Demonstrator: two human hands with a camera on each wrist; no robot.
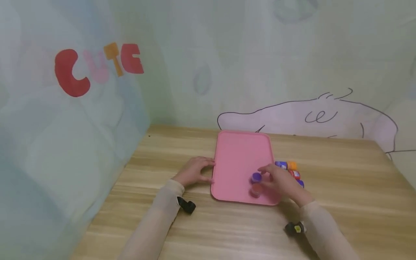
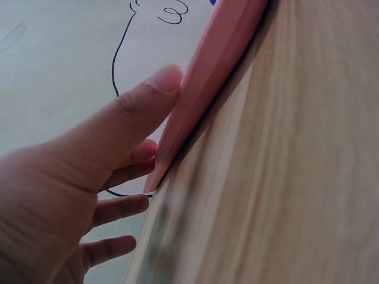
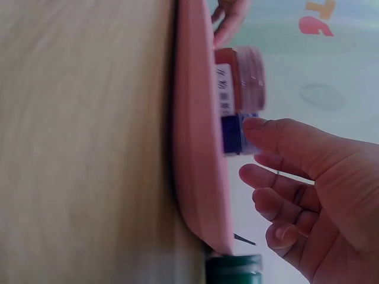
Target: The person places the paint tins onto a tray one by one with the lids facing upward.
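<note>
Jars onto the tray
My left hand (image 1: 192,172) steadied the tray (image 1: 242,159), fingers relaxed; my right fingers (image 3: 278,133) touched the purple jar (image 1: 256,177), which might have toppled the red jar (image 1: 256,189).

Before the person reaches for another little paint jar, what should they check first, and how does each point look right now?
1. Pink tray flat on the table: ok.
2. Left hand steadying the tray's left edge: ok, thumb and fingers touch it.
3. Purple jar upright on the tray: ok.
4. Red jar upright beside it: ok; whether the two touch, cannot tell.
5. Right hand let go of the purple jar: cannot tell, fingertips are at its lid.
6. Remaining jars on the table right of the tray within reach: ok, though the hand partly hides them.
</note>
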